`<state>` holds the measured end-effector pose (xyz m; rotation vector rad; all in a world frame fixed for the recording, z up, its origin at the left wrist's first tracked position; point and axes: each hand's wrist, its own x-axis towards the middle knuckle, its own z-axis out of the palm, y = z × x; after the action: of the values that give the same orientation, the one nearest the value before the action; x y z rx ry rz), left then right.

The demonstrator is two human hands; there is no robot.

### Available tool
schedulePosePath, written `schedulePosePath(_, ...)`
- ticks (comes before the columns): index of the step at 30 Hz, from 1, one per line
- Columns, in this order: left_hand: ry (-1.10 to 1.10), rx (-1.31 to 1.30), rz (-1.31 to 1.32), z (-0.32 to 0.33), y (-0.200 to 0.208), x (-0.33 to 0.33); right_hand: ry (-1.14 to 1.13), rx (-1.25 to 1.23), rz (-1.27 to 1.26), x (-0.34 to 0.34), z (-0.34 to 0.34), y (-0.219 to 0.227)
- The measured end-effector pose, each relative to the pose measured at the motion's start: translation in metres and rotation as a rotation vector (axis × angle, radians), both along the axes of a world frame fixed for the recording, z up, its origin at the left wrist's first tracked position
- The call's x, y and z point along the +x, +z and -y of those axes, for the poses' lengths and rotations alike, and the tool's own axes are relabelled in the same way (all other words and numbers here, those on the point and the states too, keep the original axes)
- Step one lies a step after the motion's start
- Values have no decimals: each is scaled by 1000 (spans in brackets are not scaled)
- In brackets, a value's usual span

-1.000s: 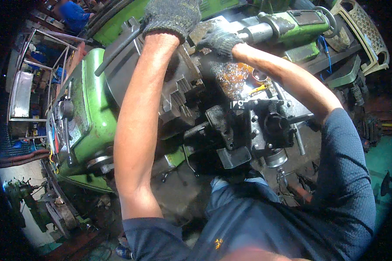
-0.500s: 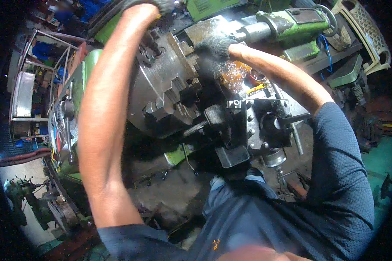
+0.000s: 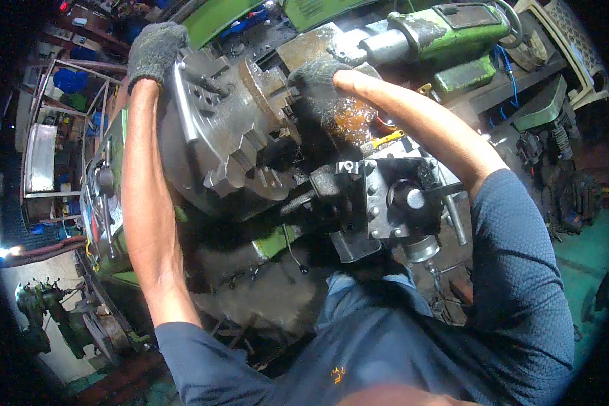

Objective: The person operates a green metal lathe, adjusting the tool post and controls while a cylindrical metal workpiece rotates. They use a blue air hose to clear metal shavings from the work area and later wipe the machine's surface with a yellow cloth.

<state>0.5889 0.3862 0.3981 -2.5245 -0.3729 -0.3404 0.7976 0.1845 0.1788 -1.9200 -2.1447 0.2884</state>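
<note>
A large lathe chuck [image 3: 216,145] with stepped jaws fills the middle left, and a rusty brown ring-shaped part [image 3: 262,91] sits at its face. My left hand [image 3: 157,54], in a grey knit glove, is closed at the upper end of the silver crossbar of a chuck key [image 3: 191,111]. The key's dark shank runs into a socket in the chuck's rim. My right hand [image 3: 316,78], also gloved, is at the ring-shaped part's right side, apparently touching it. Its fingers are in shadow and partly hidden.
Right of the chuck stands a green tailstock [image 3: 446,37] with a handwheel. A square tool post [image 3: 402,196] with bolts is nearer me, a yellow wrench [image 3: 386,140] just behind it. Levers [image 3: 108,196] line the green headstock at left; a metal rack [image 3: 42,155] stands beyond.
My left hand has swung left and nearer to me, and the chuck key's crossbar now shows plainly. My right hand stays beside the ring-shaped part. The whole view has shifted slightly.
</note>
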Motion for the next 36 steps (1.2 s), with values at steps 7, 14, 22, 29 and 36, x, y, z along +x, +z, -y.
schedulePosePath(7, -130, -307, 295, -4, -17, 12, 50, -103, -22, 25, -14, -9)
schedulePosePath(14, -127, 186, -330, -101, -13, 50, 5, -101, 38, -2, 8, 24)
schedulePosePath(22, 16, -65, -188, 79, -12, 130, -70, -135, -17, 16, 10, 9)
schedulePosePath(29, 253, -398, 179, 137, 3, 99, 31, -62, -46, 20, -5, -2)
schedulePosePath(36, 218, -363, 205, 137, -1, 97, -36, 5, -51, 17, 1, -2)
